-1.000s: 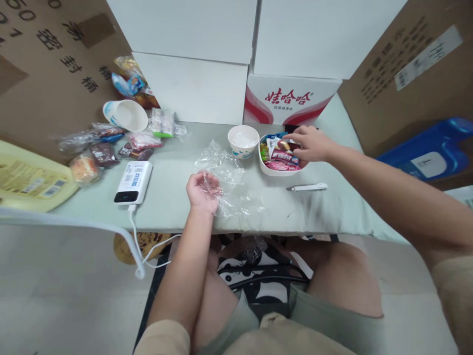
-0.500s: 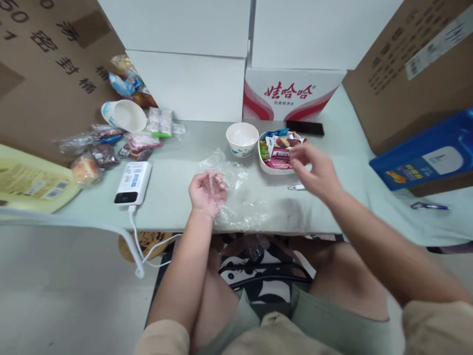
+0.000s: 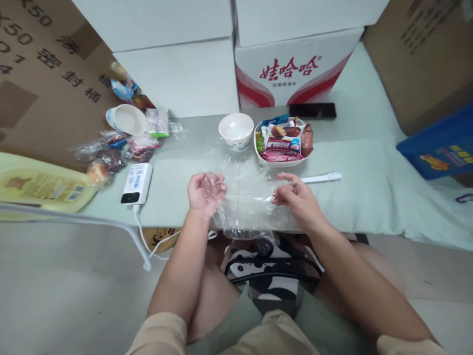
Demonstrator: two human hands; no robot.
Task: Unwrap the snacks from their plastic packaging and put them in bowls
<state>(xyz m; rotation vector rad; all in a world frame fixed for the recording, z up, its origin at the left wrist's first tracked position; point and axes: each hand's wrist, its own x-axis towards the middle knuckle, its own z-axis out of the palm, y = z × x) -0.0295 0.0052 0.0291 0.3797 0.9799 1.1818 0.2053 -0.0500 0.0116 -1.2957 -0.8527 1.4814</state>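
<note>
A clear plastic bag (image 3: 247, 190) stretches between my two hands over the table's front edge. My left hand (image 3: 206, 193) is curled around its left side, palm up. The fingers of my right hand (image 3: 295, 197) pinch its right side. Just beyond the bag stands a white paper bowl (image 3: 236, 132) with a blue pattern. Close to it on the right, a second white bowl (image 3: 283, 161) is heaped with wrapped snacks, among them a dark red and white snack packet (image 3: 284, 140) and a brown packet (image 3: 307, 140). A white plastic handle-like strip (image 3: 321, 177) lies right of my right hand.
A black phone (image 3: 313, 110) lies before the white and red carton (image 3: 295, 74). To the left are a white power bank (image 3: 136, 185) with a cable, a tipped paper bowl (image 3: 127, 120), several wrapped snacks (image 3: 113, 159) and a yellow jug (image 3: 48, 185). A blue container (image 3: 436, 143) is at right.
My right hand has come from the snack bowl down to the bag and now grips its right side. The bag is spread wider. A brown packet now shows at the snack bowl's right side.
</note>
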